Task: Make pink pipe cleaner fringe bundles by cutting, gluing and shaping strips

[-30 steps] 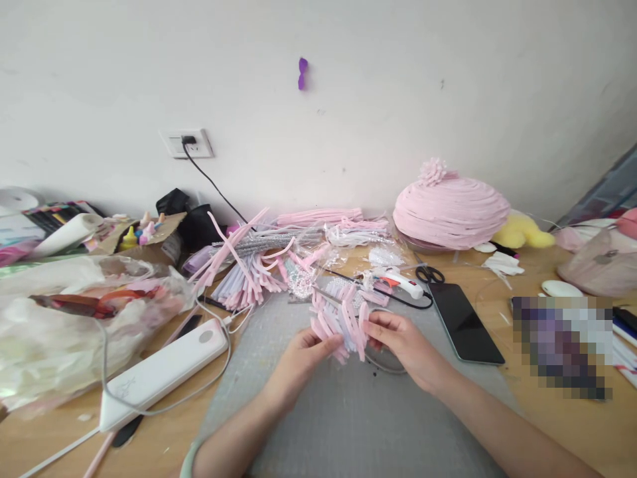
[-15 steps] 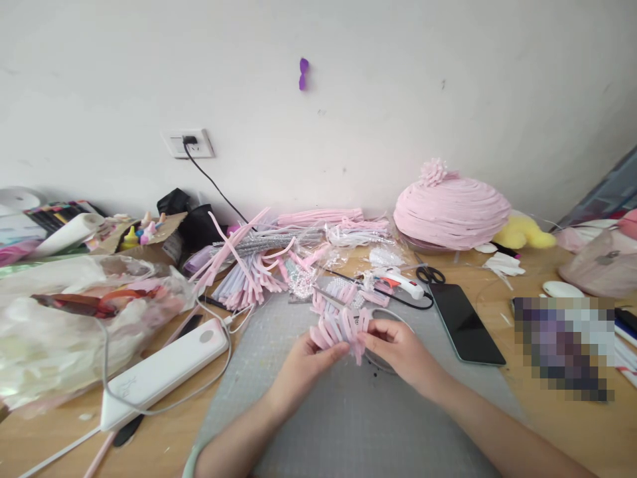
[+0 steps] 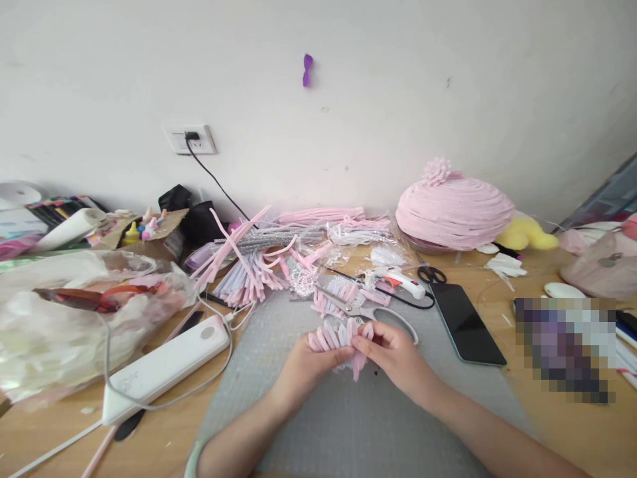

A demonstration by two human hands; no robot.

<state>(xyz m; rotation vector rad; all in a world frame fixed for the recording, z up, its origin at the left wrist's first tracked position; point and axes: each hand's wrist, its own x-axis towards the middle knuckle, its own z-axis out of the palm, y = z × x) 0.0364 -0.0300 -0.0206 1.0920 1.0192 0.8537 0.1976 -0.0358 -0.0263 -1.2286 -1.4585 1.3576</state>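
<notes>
Between my two hands is a bunch of bent pink and pale lilac pipe cleaners (image 3: 332, 336), looped side by side. My left hand (image 3: 311, 362) is closed around its left end, with the thumb pressed along the front. The fingers of my right hand (image 3: 391, 352) pinch the right end, where a few strands hang down. Just behind the bunch lie large grey-handled scissors (image 3: 365, 312) on the grey cutting mat (image 3: 318, 431). Short pink pieces and strings of pearl beads (image 3: 338, 292) lie by the scissor blades.
A white and orange glue gun (image 3: 404, 284) and a phone (image 3: 466, 325) lie to the right. Pink and lilac pipe cleaners (image 3: 249, 279) are heaped behind the mat. A white power strip (image 3: 166, 368) with cables lies left; a pink domed piece (image 3: 452, 209) stands at the back right.
Both hands have come slightly down and toward me with the pipe cleaner bunch, uncovering more of the scissors. The bunch has tilted, and my right fingers have shifted left onto its front.
</notes>
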